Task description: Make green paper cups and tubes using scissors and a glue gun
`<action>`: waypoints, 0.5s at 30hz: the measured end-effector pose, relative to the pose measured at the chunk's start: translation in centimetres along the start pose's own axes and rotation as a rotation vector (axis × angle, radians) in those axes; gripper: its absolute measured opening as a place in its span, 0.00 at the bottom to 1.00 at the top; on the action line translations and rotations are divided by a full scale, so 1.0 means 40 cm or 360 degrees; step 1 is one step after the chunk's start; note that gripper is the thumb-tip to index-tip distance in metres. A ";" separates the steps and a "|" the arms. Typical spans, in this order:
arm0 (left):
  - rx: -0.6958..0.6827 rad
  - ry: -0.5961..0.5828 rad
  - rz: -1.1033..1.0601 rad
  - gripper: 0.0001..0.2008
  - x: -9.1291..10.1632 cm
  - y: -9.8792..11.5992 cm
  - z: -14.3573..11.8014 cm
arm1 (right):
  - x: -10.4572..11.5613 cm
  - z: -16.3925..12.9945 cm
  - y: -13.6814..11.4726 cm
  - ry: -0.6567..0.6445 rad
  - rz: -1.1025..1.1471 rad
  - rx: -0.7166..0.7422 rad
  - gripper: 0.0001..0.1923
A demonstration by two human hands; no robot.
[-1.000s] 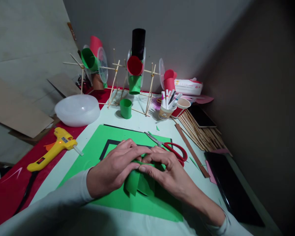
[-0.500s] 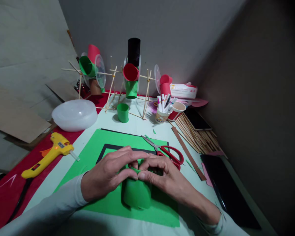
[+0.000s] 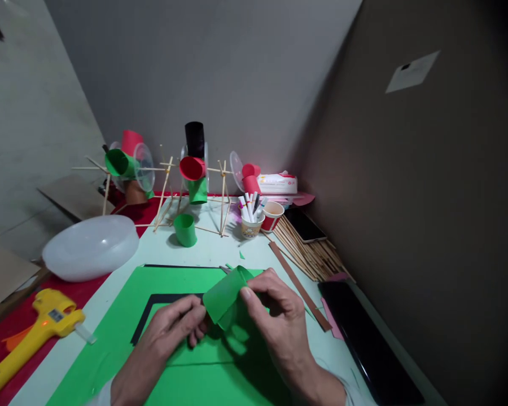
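Green paper rolled into a short, open-ended tube (image 3: 222, 296) is held between a person's two bare hands, tilted, above a large flat green sheet (image 3: 173, 279) on a pale tabletop (image 3: 209, 254). The right hand (image 3: 281, 318) has its grip pinched on the tube's right-hand rim, thumb towards the viewer. The left hand (image 3: 163, 335) is curled, its fingertips at the tube's left end; whether that grip pinches the paper or only steadies it, I cannot tell. An angled black strip (image 3: 143, 321) lies on the sheet, partly behind the left hand. To the left are a yellow glue gun (image 3: 53, 316) with a glowing orange light and, beyond it, a translucent rounded plastic bowl (image 3: 91, 248). Farther back, a smaller green paper tube (image 3: 185, 231) stands upright before a thin wooden stick frame (image 3: 223, 194) carrying clear discs and coloured tubes. To its right, a patterned paper cup (image 3: 252, 228) full of white markers (image 3: 249, 210) sits beside a red-and-white paper cup (image 3: 271, 220). A flat brown strip (image 3: 298, 285) and a long glossy black panel (image 3: 364, 338) lie at right.
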State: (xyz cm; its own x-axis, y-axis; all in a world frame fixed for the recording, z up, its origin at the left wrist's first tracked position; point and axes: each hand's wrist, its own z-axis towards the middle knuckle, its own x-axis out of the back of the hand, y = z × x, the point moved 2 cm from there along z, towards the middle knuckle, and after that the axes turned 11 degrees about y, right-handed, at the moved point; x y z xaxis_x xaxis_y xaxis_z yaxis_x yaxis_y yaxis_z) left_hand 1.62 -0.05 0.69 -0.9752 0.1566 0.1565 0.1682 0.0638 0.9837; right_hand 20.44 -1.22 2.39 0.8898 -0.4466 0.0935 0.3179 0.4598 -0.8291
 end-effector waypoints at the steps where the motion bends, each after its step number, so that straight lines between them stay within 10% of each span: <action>1: 0.0030 -0.0032 -0.0081 0.20 -0.007 -0.004 -0.002 | 0.001 -0.003 -0.004 0.0028 0.0016 0.0031 0.08; 15: 0.0481 0.0382 -0.0817 0.19 -0.008 -0.023 0.013 | -0.013 -0.028 -0.003 -0.0107 0.0171 -0.0028 0.05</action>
State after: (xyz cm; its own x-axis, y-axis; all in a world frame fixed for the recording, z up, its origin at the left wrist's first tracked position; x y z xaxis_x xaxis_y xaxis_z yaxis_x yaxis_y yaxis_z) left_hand 1.85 0.35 -0.31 -0.9416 -0.1906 -0.2775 -0.3295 0.3527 0.8758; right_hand 19.55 -1.92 1.83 0.9386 -0.3427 0.0403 0.2146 0.4883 -0.8459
